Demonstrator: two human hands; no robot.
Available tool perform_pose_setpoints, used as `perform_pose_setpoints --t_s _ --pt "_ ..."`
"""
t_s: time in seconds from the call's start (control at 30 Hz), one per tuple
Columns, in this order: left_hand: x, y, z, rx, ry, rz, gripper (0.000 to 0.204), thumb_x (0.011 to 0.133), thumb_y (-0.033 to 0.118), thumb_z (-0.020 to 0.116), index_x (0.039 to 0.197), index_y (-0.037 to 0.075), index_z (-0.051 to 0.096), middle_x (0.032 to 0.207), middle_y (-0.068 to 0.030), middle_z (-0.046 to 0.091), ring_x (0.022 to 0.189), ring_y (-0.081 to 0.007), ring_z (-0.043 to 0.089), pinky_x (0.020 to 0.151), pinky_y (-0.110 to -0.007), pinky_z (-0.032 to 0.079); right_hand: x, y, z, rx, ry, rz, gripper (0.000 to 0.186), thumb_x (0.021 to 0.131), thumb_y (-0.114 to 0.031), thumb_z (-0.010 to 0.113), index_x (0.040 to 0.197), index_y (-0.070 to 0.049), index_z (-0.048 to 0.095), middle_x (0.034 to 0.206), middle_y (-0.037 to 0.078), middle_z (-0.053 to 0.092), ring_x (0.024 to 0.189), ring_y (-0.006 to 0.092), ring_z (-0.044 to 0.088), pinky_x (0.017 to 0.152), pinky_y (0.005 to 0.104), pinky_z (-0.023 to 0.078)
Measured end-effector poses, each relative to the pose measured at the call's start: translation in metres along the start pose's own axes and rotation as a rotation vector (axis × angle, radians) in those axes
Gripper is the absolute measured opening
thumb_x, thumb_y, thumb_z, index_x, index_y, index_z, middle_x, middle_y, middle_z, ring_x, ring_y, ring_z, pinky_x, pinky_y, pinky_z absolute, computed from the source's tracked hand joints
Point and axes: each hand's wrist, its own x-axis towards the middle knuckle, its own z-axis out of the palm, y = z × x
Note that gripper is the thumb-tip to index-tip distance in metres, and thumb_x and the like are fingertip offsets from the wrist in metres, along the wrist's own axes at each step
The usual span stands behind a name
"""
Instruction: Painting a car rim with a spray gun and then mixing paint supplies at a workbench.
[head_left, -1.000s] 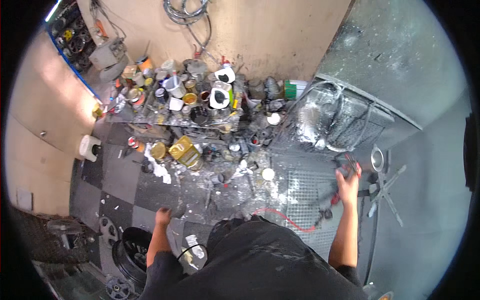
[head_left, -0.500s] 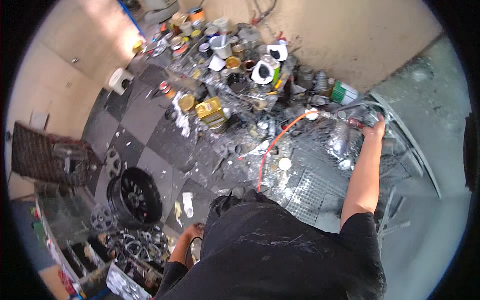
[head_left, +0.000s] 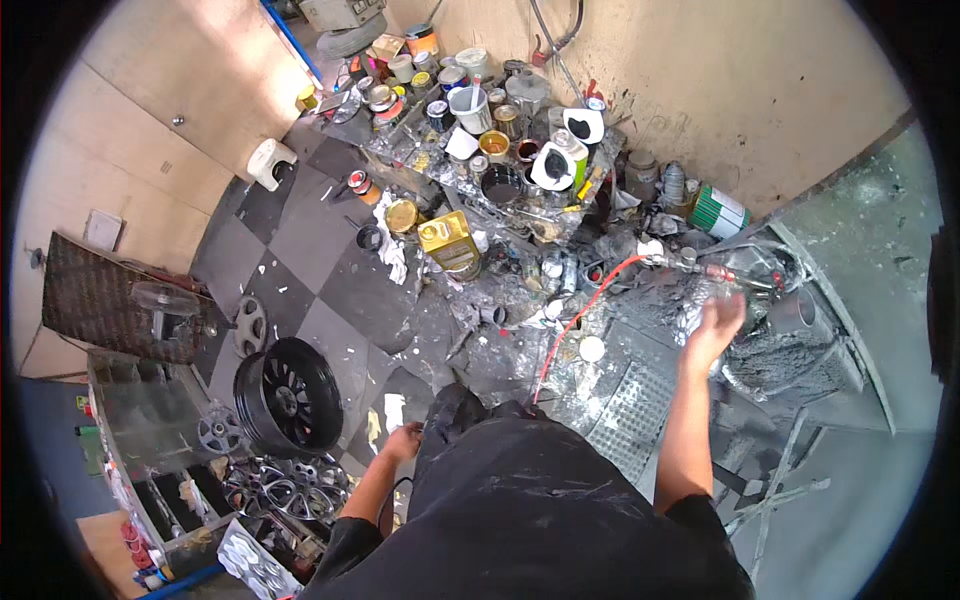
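Observation:
My right hand [head_left: 722, 320] is raised at the right, slightly blurred, fingers loose with nothing visible in them. Just beyond it a red-and-metal air tool [head_left: 718, 272] rests on a soot-grey, foil-like ledge [head_left: 785, 355], joined to a red hose [head_left: 590, 305] that runs down toward my body. Beside the tool stands a grey metal cylinder [head_left: 790, 312]. My left hand [head_left: 405, 442] hangs low by my dark clothing with curled fingers; what it holds, if anything, is too small to make out, near a dark cord.
Paint cans and cups crowd a messy bench [head_left: 480, 185] against the back wall. A yellow metal can [head_left: 448, 240] stands below. A black wheel rim [head_left: 315, 390], silver wheel covers [head_left: 290, 490], a white stool [head_left: 265, 160] and a grey cross stand [head_left: 775, 500] surround me on the checkered floor [head_left: 290, 250].
My right hand carried the red tool up to the right-hand ledge, has let go of it and drawn back toward me. The view has swung leftward; the red hose stretches up to the tool.

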Motion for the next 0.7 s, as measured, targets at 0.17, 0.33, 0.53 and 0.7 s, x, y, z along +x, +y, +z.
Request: perform_pose_setpoints --t_s 0.17,0.33,0.53,0.7 --pt "0.045 0.011 -0.05 0.162 -0.068 0.017 0.04 0.093 0.027 0.061 0.127 0.009 0.071 0.115 -0.0188 0.075 0.11 -0.0342 0.072 0.095 -0.042 0.055 -0.143 0.018 0.007 -0.17 -0.518 0.426 0.04 0.095 -0.001 0.067 0.133 -0.002 0.055 0.118 0.005 0.063 0.097 0.0136 0.059 0.085 0.0301 0.051" --pt "0.144 0.015 -0.129 0.166 -0.184 0.076 0.042 0.091 0.035 0.069 0.125 0.009 0.072 0.12 -0.0173 0.075 0.114 -0.0355 0.07 0.099 -0.042 0.054 -0.24 0.032 0.057 -0.298 -0.697 0.657 0.034 0.095 -0.005 0.071 0.128 0.001 0.062 0.115 0.008 0.069 0.094 0.0141 0.064 0.081 0.0306 0.053" --pt "0.266 0.018 -0.251 0.211 -0.126 0.237 0.03 0.089 0.03 0.075 0.11 0.01 0.079 0.1 -0.0106 0.08 0.093 -0.0246 0.076 0.084 -0.038 0.059 -0.247 0.021 0.146 -0.54 -0.92 0.615 0.04 0.096 -0.013 0.074 0.131 0.002 0.062 0.112 0.012 0.073 0.096 0.0167 0.069 0.084 0.0322 0.055" --pt "0.33 0.027 -0.357 -0.022 -0.02 0.208 0.026 0.088 0.026 0.075 0.105 0.008 0.08 0.09 -0.0101 0.079 0.079 -0.0204 0.074 0.078 -0.036 0.057 -0.212 0.022 0.186 -0.818 -0.929 0.53 0.044 0.093 -0.026 0.078 0.127 -0.001 0.068 0.11 0.016 0.077 0.094 0.0246 0.075 0.086 0.0376 0.058"
